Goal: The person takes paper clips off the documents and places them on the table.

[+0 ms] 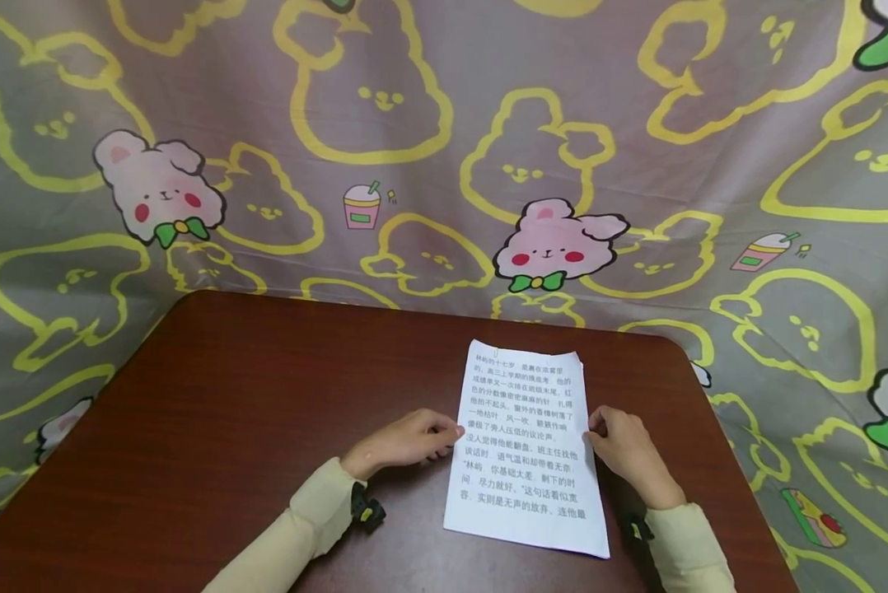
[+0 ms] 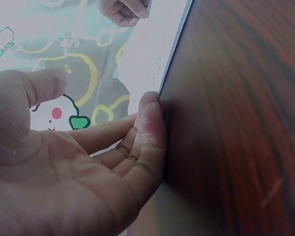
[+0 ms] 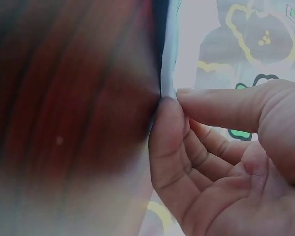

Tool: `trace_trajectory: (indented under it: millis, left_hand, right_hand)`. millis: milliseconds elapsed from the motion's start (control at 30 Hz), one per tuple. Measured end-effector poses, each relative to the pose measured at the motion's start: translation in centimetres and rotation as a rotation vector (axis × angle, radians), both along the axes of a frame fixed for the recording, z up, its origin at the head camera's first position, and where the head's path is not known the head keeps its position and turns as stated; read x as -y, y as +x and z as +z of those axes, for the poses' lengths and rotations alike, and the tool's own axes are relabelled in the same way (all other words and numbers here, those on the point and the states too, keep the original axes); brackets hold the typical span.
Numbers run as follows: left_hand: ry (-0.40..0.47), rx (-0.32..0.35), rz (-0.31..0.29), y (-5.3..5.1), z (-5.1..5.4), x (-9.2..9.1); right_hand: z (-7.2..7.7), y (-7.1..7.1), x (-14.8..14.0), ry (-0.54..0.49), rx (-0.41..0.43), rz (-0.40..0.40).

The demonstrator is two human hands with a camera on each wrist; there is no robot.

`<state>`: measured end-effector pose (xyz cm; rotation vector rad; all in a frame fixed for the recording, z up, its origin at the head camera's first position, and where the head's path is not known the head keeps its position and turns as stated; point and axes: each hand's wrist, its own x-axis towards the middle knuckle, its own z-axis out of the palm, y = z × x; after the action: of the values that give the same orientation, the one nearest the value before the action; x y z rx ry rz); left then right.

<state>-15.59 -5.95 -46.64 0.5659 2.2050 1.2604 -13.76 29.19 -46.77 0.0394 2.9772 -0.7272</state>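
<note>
A stack of white paper (image 1: 521,461) with printed Chinese text lies on the dark red-brown table, two clips at its top edge. At its left edge is my left hand (image 1: 407,441); the left wrist view shows this hand (image 2: 88,162) with its fingers bent loosely, fingertips touching the edge of the paper (image 2: 160,44), the thumb held apart. My right hand (image 1: 629,453) is at the right edge. In the right wrist view that hand (image 3: 226,147) pinches the paper's edge (image 3: 169,59) between thumb and forefinger.
The wooden table (image 1: 266,412) has rounded far corners. A grey cloth curtain (image 1: 429,189) with yellow outlines and pink-cheeked rabbits hangs behind it and at both sides. Both wrists wear a black strap device, the left one (image 1: 367,509) showing more fully.
</note>
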Motion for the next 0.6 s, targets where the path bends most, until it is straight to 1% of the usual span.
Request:
trace_trajectory:
  millis: [233,367,600]
  left_hand:
    - [0.003,0.014,0.01,-0.15,-0.12,0.07]
    - [0.012,0.014,0.014,-0.18,-0.21,0.1]
    - [0.022,0.009,0.044,-0.1,-0.15,0.02]
  right_hand:
    - [0.07,-0.08,-0.29,-0.095,0.031,-0.01]
    - [-0.03,-0.16,-0.51,-0.123,0.044,-0.005]
    - [-0.16,-0.14,-1.01,-0.175,0.064,-0.007]
